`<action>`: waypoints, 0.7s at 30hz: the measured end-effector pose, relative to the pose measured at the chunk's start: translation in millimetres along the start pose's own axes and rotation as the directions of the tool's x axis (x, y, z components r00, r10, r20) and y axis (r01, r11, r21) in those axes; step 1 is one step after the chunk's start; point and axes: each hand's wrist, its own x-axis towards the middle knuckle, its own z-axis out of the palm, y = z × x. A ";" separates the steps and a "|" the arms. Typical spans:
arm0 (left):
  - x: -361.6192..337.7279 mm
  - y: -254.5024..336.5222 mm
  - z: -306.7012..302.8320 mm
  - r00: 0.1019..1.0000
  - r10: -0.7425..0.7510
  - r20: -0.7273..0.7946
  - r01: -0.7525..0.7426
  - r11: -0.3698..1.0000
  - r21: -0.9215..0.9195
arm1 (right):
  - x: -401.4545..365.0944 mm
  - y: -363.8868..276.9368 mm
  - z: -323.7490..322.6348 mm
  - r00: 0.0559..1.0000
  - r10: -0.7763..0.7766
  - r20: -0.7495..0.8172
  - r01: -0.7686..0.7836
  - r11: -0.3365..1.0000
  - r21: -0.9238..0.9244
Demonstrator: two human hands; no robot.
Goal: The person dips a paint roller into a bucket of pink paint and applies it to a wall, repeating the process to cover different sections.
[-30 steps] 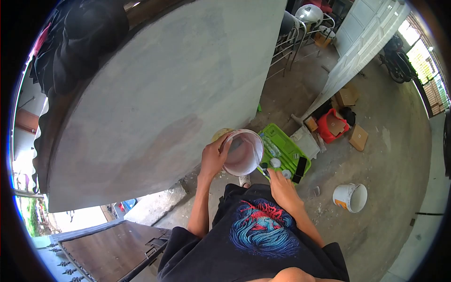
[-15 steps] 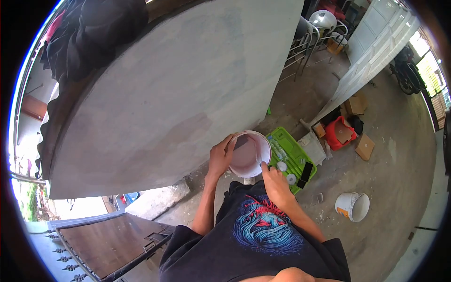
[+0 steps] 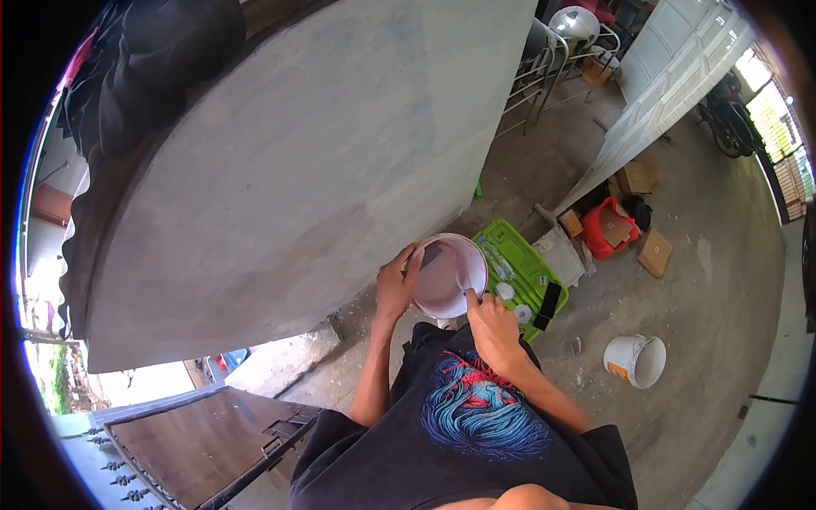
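My left hand (image 3: pixel 397 286) grips the near rim of a small pink-stained bucket (image 3: pixel 445 276), held up in front of my chest with pale pink paint inside. My right hand (image 3: pixel 489 324) is at the bucket's right rim, closed on a thin handle (image 3: pixel 464 283) that reaches down into the paint; its lower end is hidden in the liquid. A large grey plastered wall (image 3: pixel 289 161) stands just beyond the bucket, with a darker patch near its lower part.
A green crate (image 3: pixel 527 263) with bottles, lids and a black object lies on the concrete floor behind the bucket. A white bucket (image 3: pixel 636 360) stands to the right. Red bin (image 3: pixel 605 228), cardboard boxes, chairs, a white panel and a motorbike (image 3: pixel 729 119) lie farther back. A dark gate (image 3: pixel 204 442) is lower left.
My right hand rose from the green crate to the bucket's rim and now holds a handle dipped in the paint. The left hand keeps its grip.
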 end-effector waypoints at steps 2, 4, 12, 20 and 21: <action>0.2 -5.1 1.3 1.000 -0.010 0.001 0.010 1.000 -0.009 | -1.1 1.1 0.4 1.000 -0.001 -0.022 0.000 1.000 -0.011; 1.8 -12.2 3.1 0.998 0.042 -0.043 -0.042 0.999 -0.013 | -2.2 2.9 -0.4 0.999 -0.012 -0.051 0.011 1.000 -0.028; 1.1 -9.1 2.9 1.000 -0.023 -0.016 0.023 0.999 -0.038 | -2.9 8.3 -10.9 0.999 0.004 -0.044 -0.009 0.995 -0.097; -1.2 -9.2 4.6 1.000 -0.029 -0.009 0.029 0.999 -0.043 | -2.4 11.0 -0.6 1.000 0.015 -0.018 -0.016 0.998 -0.062; -1.5 -9.5 4.8 1.000 -0.020 -0.014 0.019 0.999 -0.041 | -2.0 10.6 0.2 1.000 0.025 -0.007 -0.025 0.999 -0.028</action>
